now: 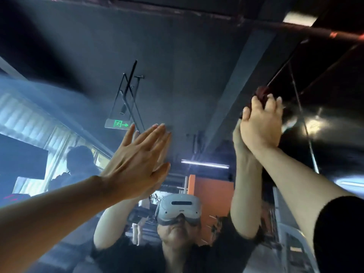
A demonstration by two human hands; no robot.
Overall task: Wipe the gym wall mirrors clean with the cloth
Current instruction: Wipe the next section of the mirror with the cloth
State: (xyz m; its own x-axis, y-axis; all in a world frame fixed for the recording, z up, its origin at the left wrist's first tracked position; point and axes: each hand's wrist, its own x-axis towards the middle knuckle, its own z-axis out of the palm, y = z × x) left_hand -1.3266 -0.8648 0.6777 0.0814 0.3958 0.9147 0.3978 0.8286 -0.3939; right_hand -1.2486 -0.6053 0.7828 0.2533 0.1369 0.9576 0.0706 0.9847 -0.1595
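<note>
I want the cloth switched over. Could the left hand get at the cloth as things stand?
Probably yes. The left hand lies flat and empty on the mirror; nothing sits between it and the cloth held higher in the right hand.

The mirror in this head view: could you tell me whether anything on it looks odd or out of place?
Yes. The mirror looks hazy on its left side, a pale bluish film blurring the reflection there, while the right side reflects sharply. The left hand lies flat against the glass; the right hand holds a dark cloth high up.
</note>
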